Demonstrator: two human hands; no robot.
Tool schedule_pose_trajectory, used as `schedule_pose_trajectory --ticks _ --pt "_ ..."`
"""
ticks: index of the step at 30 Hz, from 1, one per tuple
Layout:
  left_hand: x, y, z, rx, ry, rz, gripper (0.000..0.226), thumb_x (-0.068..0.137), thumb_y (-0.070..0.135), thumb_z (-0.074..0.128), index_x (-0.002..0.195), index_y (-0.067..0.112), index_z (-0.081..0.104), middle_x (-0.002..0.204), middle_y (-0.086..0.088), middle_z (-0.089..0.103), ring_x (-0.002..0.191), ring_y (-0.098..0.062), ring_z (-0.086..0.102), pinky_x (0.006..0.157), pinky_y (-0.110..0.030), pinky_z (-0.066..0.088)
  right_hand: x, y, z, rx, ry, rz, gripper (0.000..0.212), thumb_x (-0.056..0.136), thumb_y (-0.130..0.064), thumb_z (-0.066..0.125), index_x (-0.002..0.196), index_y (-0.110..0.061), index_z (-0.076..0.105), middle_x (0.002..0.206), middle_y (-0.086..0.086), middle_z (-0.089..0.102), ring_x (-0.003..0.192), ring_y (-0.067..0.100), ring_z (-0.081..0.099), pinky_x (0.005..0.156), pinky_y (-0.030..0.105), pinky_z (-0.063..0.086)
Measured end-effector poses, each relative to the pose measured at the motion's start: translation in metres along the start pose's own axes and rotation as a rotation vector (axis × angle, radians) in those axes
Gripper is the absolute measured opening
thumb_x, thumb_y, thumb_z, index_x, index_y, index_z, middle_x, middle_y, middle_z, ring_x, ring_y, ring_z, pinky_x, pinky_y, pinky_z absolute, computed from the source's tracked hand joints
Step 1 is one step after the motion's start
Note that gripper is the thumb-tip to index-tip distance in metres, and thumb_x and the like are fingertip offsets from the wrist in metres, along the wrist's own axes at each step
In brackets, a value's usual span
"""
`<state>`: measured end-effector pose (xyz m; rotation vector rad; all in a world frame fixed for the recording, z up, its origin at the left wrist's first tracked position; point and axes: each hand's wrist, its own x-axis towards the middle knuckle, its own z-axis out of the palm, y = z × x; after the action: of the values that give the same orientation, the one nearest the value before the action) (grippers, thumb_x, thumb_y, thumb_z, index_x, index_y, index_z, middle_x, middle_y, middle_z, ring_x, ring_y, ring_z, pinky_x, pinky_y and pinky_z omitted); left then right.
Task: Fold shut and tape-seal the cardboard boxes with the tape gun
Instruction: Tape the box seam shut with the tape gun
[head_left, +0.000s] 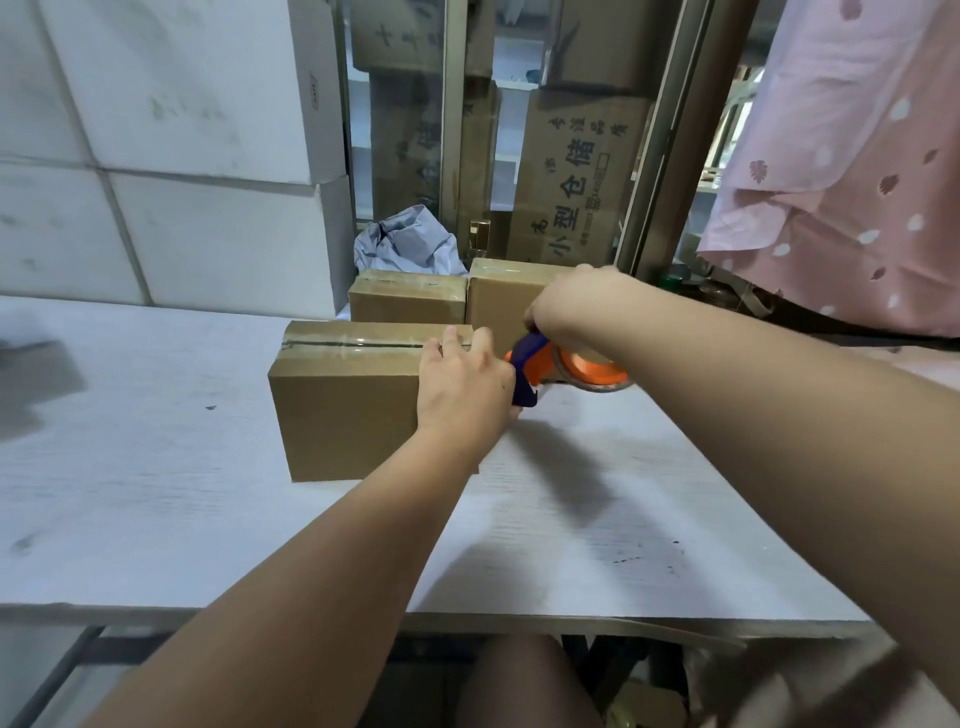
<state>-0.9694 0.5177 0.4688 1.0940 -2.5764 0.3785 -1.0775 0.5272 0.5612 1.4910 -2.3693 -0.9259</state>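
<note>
At the right end of the near box (343, 400), on the white table (156, 493), the taping stroke appears to be at its finish. A clear tape strip (358, 343) already covers the top seam from left to right, and the tape gun (540, 364) sits just beside the box's right end, its orange tape roll (592, 369) lying low over the table.

To do this step well, the strip should probably be carried over the top edge and down the right end face. The gun would then be tilted so that its blade bites and cuts cleanly, and the loose tail rubbed flat. Bracing the box is advisable, since a pull towards the right could drag a light carton along.

The left hand (462, 384) reaches in from the near side. Its fingers are extended, the tips lie on the top right edge of the box, and the palm is against the box's right end. The right hand (571, 306) crosses from the right with the wrist bent downward. Its fingers are clenched around the gun's blue handle, most of which is hidden beneath them.

Behind, the far left box (408, 301) and the far right box (504, 306) stand side by side, touching, both with taped tops.
</note>
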Motion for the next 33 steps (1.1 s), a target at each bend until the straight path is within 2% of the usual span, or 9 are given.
schedule_pose_trajectory --ticks 4,7,12,15,19,23,27,30,33 --pt "0.001 0.0 0.0 -0.006 -0.023 -0.004 0.049 0.088 0.055 0.053 0.112 0.014 0.066 0.13 -0.008 0.045 0.133 -0.04 0.033 0.108 -0.048 0.026 0.001 0.012 0.012 0.071 -0.04 -0.1 0.027 0.09 -0.01 0.05 0.116 -0.007 0.055 0.101 0.009 0.06 0.076 0.02 0.047 0.076 0.019 0.052" --pt "0.0 0.0 -0.001 0.023 -0.04 -0.001 0.056 0.085 0.061 0.053 0.113 0.014 0.065 0.131 -0.009 0.043 0.134 -0.04 0.032 0.108 -0.048 0.026 0.008 0.019 0.022 0.09 -0.052 -0.106 0.034 0.09 -0.009 0.048 0.123 -0.014 0.057 0.106 0.01 0.061 0.087 0.022 0.052 0.088 0.033 0.049" --pt "-0.002 -0.002 -0.003 0.07 -0.042 0.029 0.068 0.08 0.068 0.052 0.123 0.015 0.054 0.133 -0.011 0.041 0.133 -0.04 0.032 0.107 -0.049 0.027 0.002 0.025 0.035 0.112 -0.12 -0.161 0.04 0.094 -0.008 0.047 0.133 -0.016 0.05 0.12 0.008 0.058 0.108 0.023 0.053 0.088 0.03 0.044" --pt "-0.001 -0.005 -0.004 0.098 -0.065 0.061 0.073 0.078 0.074 0.049 0.12 0.015 0.057 0.13 -0.009 0.044 0.132 -0.039 0.033 0.106 -0.048 0.029 -0.002 0.031 0.035 0.157 -0.163 -0.186 0.044 0.094 -0.004 0.045 0.136 -0.017 0.047 0.119 0.008 0.058 0.102 0.022 0.055 0.08 0.027 0.044" --pt "-0.002 -0.009 -0.007 0.1 -0.073 0.089 0.081 0.074 0.08 0.04 0.117 0.014 0.06 0.129 -0.006 0.046 0.13 -0.034 0.035 0.103 -0.044 0.032 -0.009 0.047 0.04 0.303 -0.325 -0.217 0.047 0.089 0.006 0.047 0.13 -0.018 0.048 0.098 0.008 0.063 0.078 0.02 0.058 0.068 0.031 0.052" --pt "-0.002 -0.01 -0.013 0.106 -0.049 0.111 0.089 0.068 0.088 0.032 0.104 0.015 0.067 0.114 -0.003 0.05 0.113 -0.027 0.045 0.079 -0.035 0.038 -0.015 0.062 0.067 0.596 -0.484 -0.164 0.045 0.084 0.02 0.044 0.112 -0.013 0.053 0.092 0.006 0.064 0.082 0.022 0.063 0.088 0.049 0.053" --pt "0.003 -0.009 -0.025 0.172 -0.104 0.137 0.086 0.068 0.088 0.028 0.094 0.015 0.065 0.095 -0.002 0.042 0.095 -0.023 0.05 0.049 -0.027 0.025 -0.016 0.066 0.088 0.75 -0.534 -0.13 0.04 0.081 0.024 0.044 0.1 -0.008 0.058 0.096 0.01 0.063 0.077 0.023 0.063 0.077 0.045 0.054" --pt "0.008 -0.009 -0.03 0.212 -0.127 0.151 0.079 0.075 0.083 0.029 0.096 0.014 0.064 0.095 -0.003 0.042 0.079 -0.021 0.045 0.045 -0.027 0.022 -0.015 0.068 0.098 0.771 -0.58 -0.124 0.041 0.08 0.023 0.042 0.101 -0.007 0.059 0.094 0.01 0.064 0.076 0.025 0.064 0.069 0.042 0.055" --pt "0.009 -0.009 -0.029 0.244 -0.097 0.156 0.073 0.083 0.076 0.029 0.103 0.015 0.064 0.104 -0.004 0.049 0.079 -0.021 0.045 0.045 -0.027 0.022 -0.016 0.07 0.111 0.899 -0.607 -0.083 0.037 0.077 0.021 0.04 0.102 0.002 0.06 0.086 0.017 0.065 0.072 0.031 0.065 0.059 0.032 0.054"
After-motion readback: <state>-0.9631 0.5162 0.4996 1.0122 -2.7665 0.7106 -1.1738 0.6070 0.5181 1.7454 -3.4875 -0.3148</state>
